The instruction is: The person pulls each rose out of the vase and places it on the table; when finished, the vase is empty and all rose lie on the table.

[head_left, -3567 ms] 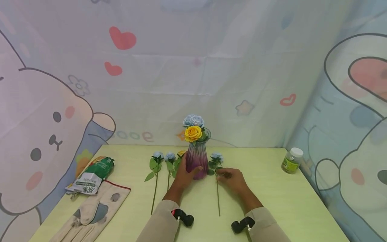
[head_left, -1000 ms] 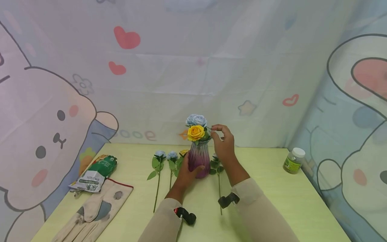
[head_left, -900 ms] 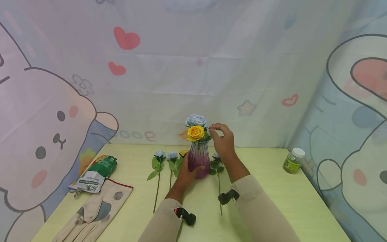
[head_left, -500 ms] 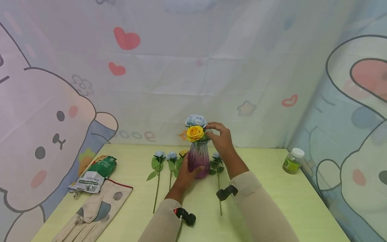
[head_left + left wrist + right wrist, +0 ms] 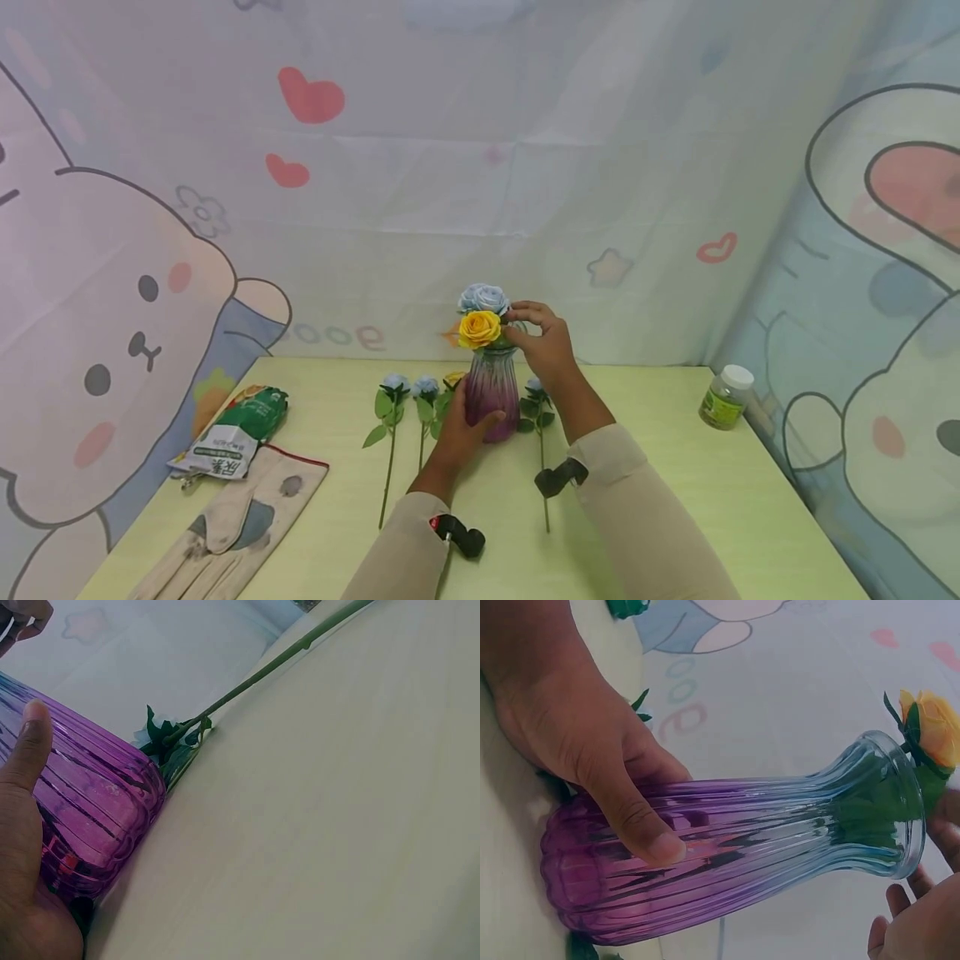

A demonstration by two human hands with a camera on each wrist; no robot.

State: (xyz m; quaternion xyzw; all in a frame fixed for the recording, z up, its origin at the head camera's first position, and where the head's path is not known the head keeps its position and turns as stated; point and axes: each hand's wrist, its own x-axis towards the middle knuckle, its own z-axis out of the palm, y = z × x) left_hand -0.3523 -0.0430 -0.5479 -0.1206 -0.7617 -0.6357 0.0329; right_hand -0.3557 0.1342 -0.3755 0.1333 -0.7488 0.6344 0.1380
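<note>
A ribbed glass vase point(image 5: 492, 392), purple below and bluish clear above, stands upright on the table. My left hand point(image 5: 459, 435) grips its lower body from the left, thumb across the front. Two light blue roses point(image 5: 483, 298) and a yellow rose point(image 5: 479, 330) rise from its mouth. At the right of the rim, my right hand point(image 5: 549, 342) has thumb and forefinger bent together at the yellow rose, just under the bloom by its leaf; the fingertips are partly hidden. In the right wrist view, green leaves point(image 5: 866, 810) show through the vase's neck.
Left of the vase lie two blue roses point(image 5: 388, 433) and a yellow rose point(image 5: 452, 380), partly covered. Another blue rose point(image 5: 542, 417) lies to the right. A green and white packet point(image 5: 236, 429) and work gloves point(image 5: 243, 525) are at far left, a white-capped jar point(image 5: 726, 398) at far right.
My right hand has gone from the blue rose lying on the table up to the vase's mouth, then leftward against the yellow rose, which shifts slightly left. My left hand keeps its grip.
</note>
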